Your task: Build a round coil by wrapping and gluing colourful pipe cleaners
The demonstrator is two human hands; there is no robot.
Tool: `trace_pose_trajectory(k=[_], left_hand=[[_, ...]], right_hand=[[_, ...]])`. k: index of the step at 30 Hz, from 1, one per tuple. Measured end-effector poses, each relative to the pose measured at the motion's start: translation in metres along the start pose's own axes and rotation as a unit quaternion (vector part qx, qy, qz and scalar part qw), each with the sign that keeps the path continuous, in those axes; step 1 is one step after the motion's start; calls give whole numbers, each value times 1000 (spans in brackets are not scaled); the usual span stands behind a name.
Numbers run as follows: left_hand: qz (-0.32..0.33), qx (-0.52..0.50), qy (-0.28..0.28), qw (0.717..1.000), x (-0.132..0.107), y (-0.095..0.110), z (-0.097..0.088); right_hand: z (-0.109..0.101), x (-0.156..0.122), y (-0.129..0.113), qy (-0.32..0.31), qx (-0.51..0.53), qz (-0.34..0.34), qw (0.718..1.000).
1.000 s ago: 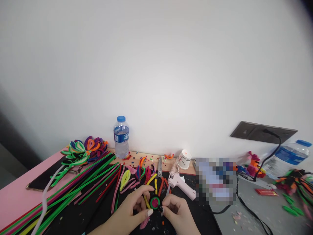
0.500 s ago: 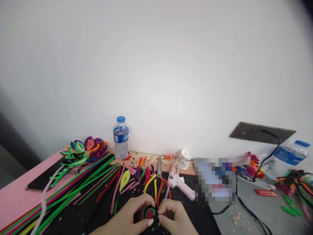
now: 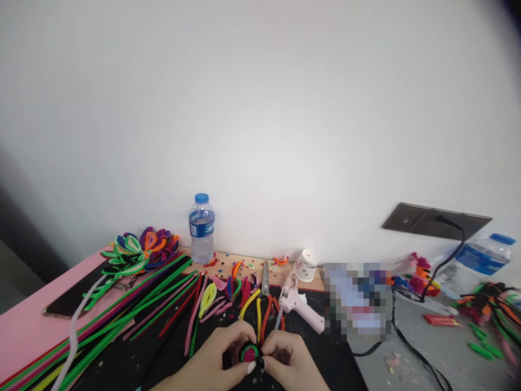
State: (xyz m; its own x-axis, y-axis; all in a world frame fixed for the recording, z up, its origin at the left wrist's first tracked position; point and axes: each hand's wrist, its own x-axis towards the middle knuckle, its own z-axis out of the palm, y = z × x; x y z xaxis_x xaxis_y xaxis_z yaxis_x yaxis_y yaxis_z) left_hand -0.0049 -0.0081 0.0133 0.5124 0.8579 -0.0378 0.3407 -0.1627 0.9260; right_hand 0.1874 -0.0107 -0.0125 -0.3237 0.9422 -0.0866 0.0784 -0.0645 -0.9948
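The little round coil (image 3: 249, 353) is in front of the glue gun (image 3: 303, 314) and off to its left, held up between two hands. It is pink in the middle, then green, with black around the outside. The left hand (image 3: 222, 353) pinches it: a bent finger goes over the top and the thumb comes in from below, so the coil sits in the gap between them, close to the tips. The right hand (image 3: 287, 358) is on the coil's other side, in front of the glue gun. Its thumb and finger are pressed together and pinch the black edge. The fingers hide part of the coil.

Yellow fuzzy pieces (image 3: 259, 317) lie left of the glue gun, just past the hands. A white cup (image 3: 306, 266) is right behind the glue gun. A water bottle (image 3: 202, 231) stands up farther back, to the glue gun's left.
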Motion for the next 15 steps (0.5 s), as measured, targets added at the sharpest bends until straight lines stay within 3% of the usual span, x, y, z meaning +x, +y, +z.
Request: trace_pose_trajectory(k=[15], left_hand=[[12, -120, 32, 992, 4, -13, 3]], right_hand=[[1, 0, -3, -2, -12, -13, 1000]])
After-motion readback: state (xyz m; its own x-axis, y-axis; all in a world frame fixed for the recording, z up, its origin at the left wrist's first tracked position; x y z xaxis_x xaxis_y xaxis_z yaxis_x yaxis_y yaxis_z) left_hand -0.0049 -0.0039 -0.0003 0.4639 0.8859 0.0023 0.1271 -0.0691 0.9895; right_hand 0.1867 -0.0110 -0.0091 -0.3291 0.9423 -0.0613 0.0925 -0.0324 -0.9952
